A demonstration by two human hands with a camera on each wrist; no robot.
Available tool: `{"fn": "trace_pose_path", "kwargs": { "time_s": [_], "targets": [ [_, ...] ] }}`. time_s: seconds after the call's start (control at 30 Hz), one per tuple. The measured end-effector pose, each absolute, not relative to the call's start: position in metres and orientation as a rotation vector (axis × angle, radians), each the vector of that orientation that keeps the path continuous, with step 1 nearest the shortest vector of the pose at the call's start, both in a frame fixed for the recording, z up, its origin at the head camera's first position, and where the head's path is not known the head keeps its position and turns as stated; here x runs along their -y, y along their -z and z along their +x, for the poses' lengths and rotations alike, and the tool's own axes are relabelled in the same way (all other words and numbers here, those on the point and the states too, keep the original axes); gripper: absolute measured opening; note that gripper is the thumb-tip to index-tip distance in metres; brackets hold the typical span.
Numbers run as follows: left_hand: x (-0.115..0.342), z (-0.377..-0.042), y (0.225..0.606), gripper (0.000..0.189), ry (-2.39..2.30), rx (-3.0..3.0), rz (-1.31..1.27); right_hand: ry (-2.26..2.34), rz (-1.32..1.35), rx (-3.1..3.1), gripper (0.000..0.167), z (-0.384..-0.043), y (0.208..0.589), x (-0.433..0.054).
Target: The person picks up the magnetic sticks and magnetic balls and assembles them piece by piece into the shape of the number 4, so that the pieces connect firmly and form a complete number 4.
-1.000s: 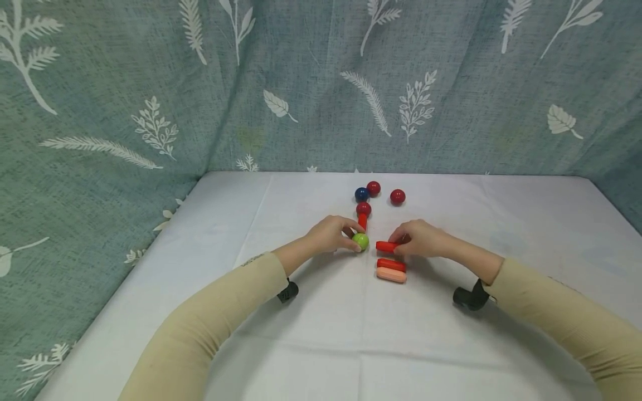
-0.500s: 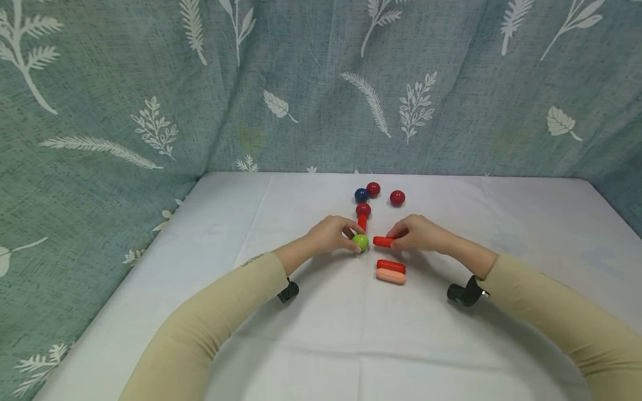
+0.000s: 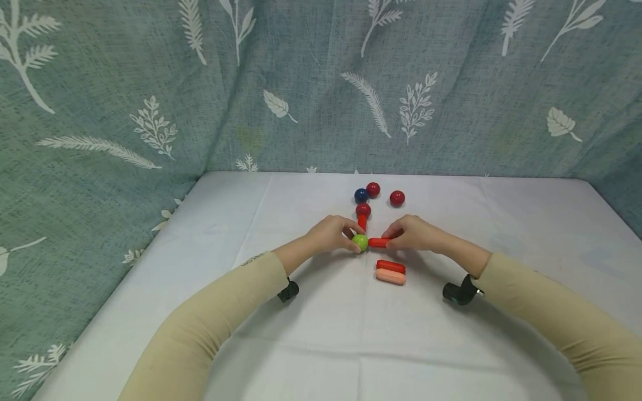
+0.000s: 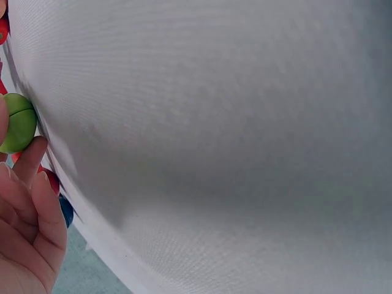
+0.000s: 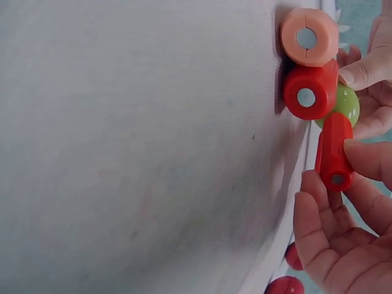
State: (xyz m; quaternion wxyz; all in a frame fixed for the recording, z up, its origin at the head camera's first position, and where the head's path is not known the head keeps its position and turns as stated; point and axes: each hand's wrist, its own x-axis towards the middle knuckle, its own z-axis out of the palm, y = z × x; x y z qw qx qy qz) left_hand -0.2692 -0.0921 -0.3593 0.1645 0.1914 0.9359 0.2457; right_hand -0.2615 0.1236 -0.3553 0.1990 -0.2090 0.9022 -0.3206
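My left hand (image 3: 332,234) pinches a green ball (image 3: 360,242) between thumb and fingers, low over the table. From behind that ball a red rod (image 3: 362,223) runs to a dark red ball (image 3: 363,210). My right hand (image 3: 413,233) grips another red magnetic rod (image 3: 378,243), its left end at the green ball; whether they touch I cannot tell for sure. A metal disc shows in this rod's near end in the right wrist view. Just in front lie a third red rod (image 3: 391,267) and a peach rod (image 3: 390,276), side by side, with discs in their ends.
Behind the hands sit a blue ball (image 3: 361,195), a red ball (image 3: 373,189) close against it, and another red ball (image 3: 397,198) off to the right. White cloth (image 3: 301,356) covers the table, and a patterned curtain (image 3: 321,111) hangs along its back and left.
My right hand has moved left with its red rod, bringing the rod's end from a gap away up to the green ball. The left hand has stayed in place.
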Motion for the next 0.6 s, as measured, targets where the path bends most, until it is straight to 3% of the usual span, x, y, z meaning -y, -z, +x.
{"fn": "trace_pose_path", "kwargs": {
  "time_s": [0.6],
  "targets": [
    [0.0912, -0.2683, 0.3601, 0.041, -0.688, -2.686, 0.535, 0.911, -0.558, -2.518, 0.023, -0.2608, 0.3568, -0.1217]
  ]
}}
